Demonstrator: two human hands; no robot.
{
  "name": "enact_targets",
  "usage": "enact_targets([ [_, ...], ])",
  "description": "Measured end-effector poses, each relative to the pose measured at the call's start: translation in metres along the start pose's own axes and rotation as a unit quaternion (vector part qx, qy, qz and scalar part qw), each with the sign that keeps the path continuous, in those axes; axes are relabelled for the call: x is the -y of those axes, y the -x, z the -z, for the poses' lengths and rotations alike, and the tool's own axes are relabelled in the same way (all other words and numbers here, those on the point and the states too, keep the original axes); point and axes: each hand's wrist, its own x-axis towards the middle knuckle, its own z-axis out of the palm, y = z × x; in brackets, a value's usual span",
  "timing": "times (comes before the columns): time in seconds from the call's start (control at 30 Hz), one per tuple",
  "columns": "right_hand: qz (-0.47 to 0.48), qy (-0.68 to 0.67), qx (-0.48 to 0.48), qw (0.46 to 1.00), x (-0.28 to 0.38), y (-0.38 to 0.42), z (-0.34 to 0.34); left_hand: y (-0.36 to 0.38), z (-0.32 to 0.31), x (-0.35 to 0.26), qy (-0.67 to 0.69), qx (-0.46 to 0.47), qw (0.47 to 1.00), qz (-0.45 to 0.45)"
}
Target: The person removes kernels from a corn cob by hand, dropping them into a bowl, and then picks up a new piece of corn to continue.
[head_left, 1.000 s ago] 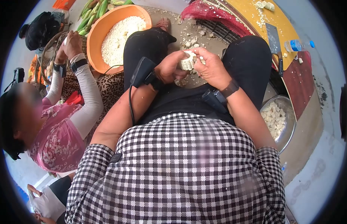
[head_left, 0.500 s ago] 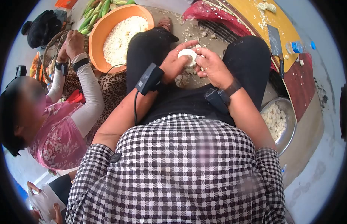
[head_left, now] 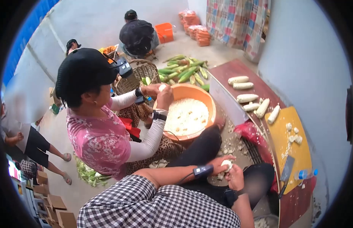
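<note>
Over my lap, my left hand [head_left: 218,165] is closed around a short chunk of white corn cob [head_left: 227,163]. My right hand [head_left: 235,177] has its fingers bent against the lower side of the same chunk; its fingertips are partly hidden. Loose corn bits lie on the floor below. Ahead of my hands is an orange tub [head_left: 213,110] of pale kernels. A co-worker in a pink floral top [head_left: 94,140] holds a pale corn piece [head_left: 162,87] above that tub.
To the right, a yellow cutting board [head_left: 277,131] carries corn chunks, a cleaver [head_left: 286,171] and a plastic bottle [head_left: 303,174]. Peeled cobs [head_left: 246,98] lie on the red board behind it. Unpeeled corn [head_left: 184,70] is heaped beyond the tub. A metal bowl of corn pieces is partly visible at bottom right.
My view has swung up and left, bringing more of the room into sight. Both hands stay together at the corn chunk. The co-worker's hands remain raised by the tub.
</note>
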Motion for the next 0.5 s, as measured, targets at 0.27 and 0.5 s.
enact_targets([
  [0.27, 0.001, 0.013, -0.018, 1.0, -0.008, -0.014, -0.005, 0.007, 0.003, -0.021, -0.084, -0.007, 0.996, -0.038],
  [0.5, 0.028, -0.048, -0.013, 0.998, 0.012, -0.007, -0.023, 0.002, 0.027, -0.021, -0.083, -0.057, 0.991, -0.086],
])
